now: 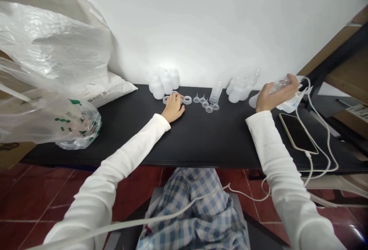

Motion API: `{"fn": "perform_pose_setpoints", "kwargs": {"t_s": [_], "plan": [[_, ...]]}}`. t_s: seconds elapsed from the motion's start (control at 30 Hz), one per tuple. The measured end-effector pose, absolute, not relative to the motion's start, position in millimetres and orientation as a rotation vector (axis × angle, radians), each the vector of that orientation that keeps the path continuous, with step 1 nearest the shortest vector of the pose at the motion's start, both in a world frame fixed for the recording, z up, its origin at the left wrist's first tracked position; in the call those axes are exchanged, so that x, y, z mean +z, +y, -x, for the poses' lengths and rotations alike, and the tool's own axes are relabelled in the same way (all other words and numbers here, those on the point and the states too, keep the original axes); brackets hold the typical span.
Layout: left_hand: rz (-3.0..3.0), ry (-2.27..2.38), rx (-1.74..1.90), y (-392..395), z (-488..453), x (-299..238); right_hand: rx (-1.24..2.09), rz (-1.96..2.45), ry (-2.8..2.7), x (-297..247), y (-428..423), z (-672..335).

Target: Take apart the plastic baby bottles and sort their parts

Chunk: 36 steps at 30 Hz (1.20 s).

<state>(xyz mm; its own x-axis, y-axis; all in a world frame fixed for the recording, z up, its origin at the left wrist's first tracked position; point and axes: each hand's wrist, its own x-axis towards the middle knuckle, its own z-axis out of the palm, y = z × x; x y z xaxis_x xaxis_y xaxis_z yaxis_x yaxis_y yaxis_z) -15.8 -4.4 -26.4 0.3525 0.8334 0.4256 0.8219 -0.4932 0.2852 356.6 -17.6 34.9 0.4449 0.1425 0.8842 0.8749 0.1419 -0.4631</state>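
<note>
My left hand (174, 107) rests on the black table (201, 135), its curled fingertips on a clear plastic ring (166, 99) beside another ring (187, 99). My right hand (275, 93) is closed around a clear plastic bottle (280, 85) at the far right of the table. Between the hands lie several small clear nipple-shaped parts (206, 103) and a stack of clear parts (215, 93). White caps (163, 81) stand behind the rings, and a row of clear bottles (240, 87) lies against the wall.
Large plastic bags (48, 89) fill the table's left end. A phone (298, 132) with a white cable (322, 135) lies at the right, near a white box (290, 104). A shelf frame (342, 69) stands to the right. The white wall is close behind.
</note>
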Motion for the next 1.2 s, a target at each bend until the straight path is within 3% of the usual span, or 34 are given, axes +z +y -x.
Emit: {"fn": "perform_pose_setpoints", "kwargs": {"t_s": [0.23,0.53,0.9,1.2], "plan": [[-2.576,1.448,1.0,-18,-1,-16,-0.7,1.185,-1.101,30,-21,-328],[-2.614,0.828,0.982,-25,-7,-17,-0.139,1.036,-1.366,12,-49,-231],[-2.352,1.111,1.287,-17,4,-27,0.571,1.199,-1.342,-16,-39,-213],[-2.213,1.35,1.298,-18,8,-25,0.204,1.27,-1.658,2,-58,-215]]}}
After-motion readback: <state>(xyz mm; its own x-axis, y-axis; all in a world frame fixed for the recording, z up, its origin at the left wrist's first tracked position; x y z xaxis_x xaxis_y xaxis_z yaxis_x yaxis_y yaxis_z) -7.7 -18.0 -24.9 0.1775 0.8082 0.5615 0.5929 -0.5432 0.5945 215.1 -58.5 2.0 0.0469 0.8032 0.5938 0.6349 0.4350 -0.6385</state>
